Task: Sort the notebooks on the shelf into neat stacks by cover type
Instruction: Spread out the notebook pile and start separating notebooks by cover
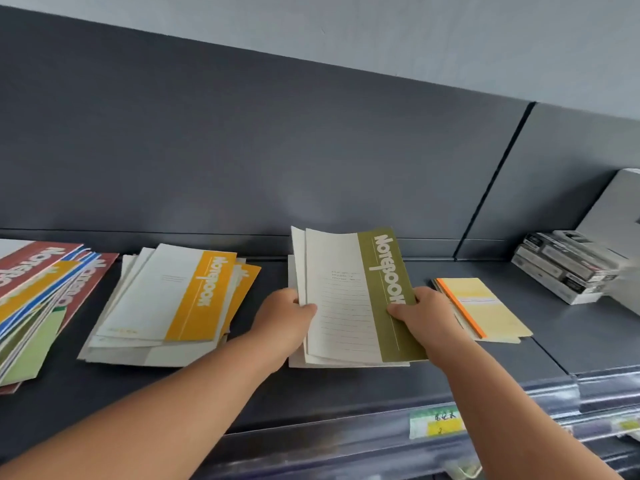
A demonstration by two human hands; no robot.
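Note:
A small stack of white notebooks with an olive-green band (349,292) sits in the middle of the dark shelf (311,393), its far end tilted up. My left hand (287,317) grips its left edge and my right hand (424,313) grips its right edge. Left of it lies a loose pile of white notebooks with an orange band (173,299). At the far left sprawls a mixed pile of red, blue, orange and green notebooks (38,299). Right of my right hand lie pale yellow notebooks with an orange spine (485,306).
Black-and-white boxes (564,265) are stacked at the right rear, beside a white box (616,216). A dark back panel (277,150) rises behind the shelf. A clear price rail with a green and yellow label (438,422) runs along the front edge.

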